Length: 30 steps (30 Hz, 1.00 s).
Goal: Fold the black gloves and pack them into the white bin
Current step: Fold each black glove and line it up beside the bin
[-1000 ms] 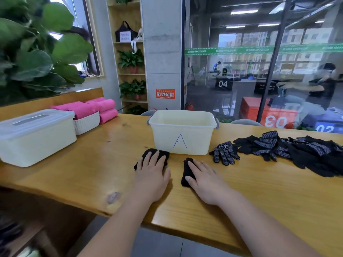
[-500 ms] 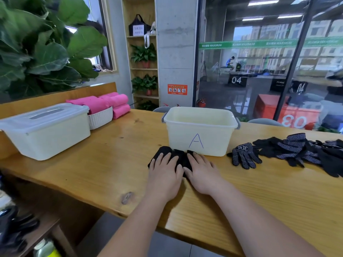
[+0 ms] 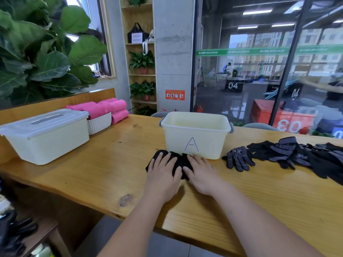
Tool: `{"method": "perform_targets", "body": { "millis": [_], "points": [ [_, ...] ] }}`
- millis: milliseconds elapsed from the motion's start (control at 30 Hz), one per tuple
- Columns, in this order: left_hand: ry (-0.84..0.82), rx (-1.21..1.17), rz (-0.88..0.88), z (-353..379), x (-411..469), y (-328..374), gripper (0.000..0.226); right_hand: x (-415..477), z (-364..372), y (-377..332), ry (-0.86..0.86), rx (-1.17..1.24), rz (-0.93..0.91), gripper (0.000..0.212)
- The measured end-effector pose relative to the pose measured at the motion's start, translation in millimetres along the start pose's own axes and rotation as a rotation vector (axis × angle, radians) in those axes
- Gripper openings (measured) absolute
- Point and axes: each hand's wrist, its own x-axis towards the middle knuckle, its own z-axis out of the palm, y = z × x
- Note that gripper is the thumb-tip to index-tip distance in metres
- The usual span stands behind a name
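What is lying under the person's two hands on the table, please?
Black glove fabric shows between and beyond the left hand and right hand. The hands cover the rest, so how it is folded cannot be seen.

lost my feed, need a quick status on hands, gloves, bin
Left hand and right hand flat, fingers spread, pressing black gloves on table. White bin right behind, open top. Loose glove pile right of bin, path clear.

The far side is blocked by the white bin (image 3: 195, 134); the right is crowded by a glove pile (image 3: 297, 154). Bare bench (image 3: 104, 164) is left open on the left and near.
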Motion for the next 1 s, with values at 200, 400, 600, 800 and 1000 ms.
{"method": "perform_targets", "body": {
  "millis": [200,400,600,800,1000],
  "points": [
    [0.059,0.224,0.094,1.3,-4.3,6.8,0.078,-29.1,-16.4,22.4,0.013,-0.058,0.012,0.071],
    [0.04,0.325,0.157,2.9,-1.5,16.4,0.073,-63.1,-37.0,62.7,-0.001,-0.041,0.075,0.073],
    [-0.01,0.298,0.275,10.3,5.8,55.9,0.072,-93.9,-53.0,108.0,0.005,-0.049,0.162,0.072],
    [-0.074,0.229,0.376,27.9,3.8,115.1,0.071,-117.5,-61.7,150.3,0.027,-0.052,0.237,0.074],
    [-0.225,0.146,0.39,46.7,9.8,170.0,0.068,-134.0,-66.5,189.4,0.054,-0.108,0.275,0.073]
  ]
}}
